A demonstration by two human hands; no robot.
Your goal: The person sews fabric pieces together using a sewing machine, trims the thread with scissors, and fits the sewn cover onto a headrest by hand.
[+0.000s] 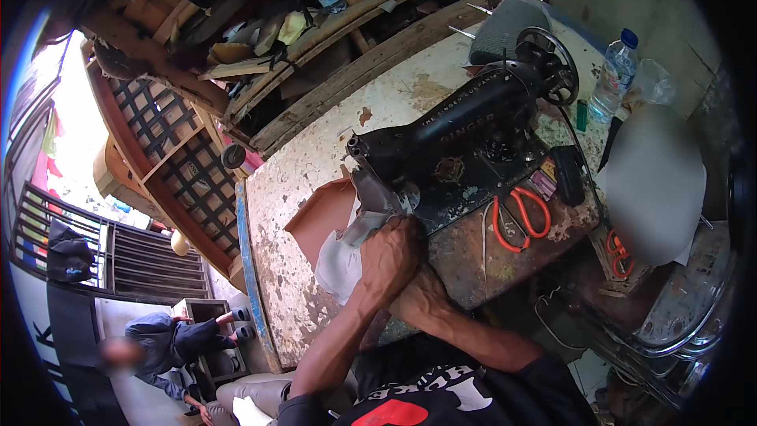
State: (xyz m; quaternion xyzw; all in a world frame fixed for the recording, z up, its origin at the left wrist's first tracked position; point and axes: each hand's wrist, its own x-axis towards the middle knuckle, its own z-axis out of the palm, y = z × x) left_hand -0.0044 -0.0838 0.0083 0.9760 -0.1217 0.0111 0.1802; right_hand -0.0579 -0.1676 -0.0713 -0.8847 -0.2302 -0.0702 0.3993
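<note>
My left hand (392,254) is closed on a grey piece of material (339,262) beside the needle end of a black Singer sewing machine (461,122). Part of that piece stands up in folds near the presser area. A flat brown sheet (319,213) lies under or against it; whether they are joined cannot be seen. My right hand (423,298) crosses close below the left wrist, with its fingers hidden behind the left hand and wrist. Orange-handled scissors (512,225) rest on the table right of my hands.
The worn table (288,300) has a blue edge at left. A water bottle (617,75), a black case (566,175) and a grey cushion-like item (511,30) stand near the machine. More orange-handled scissors (619,254) lie at right. A seated person (169,347) is at lower left.
</note>
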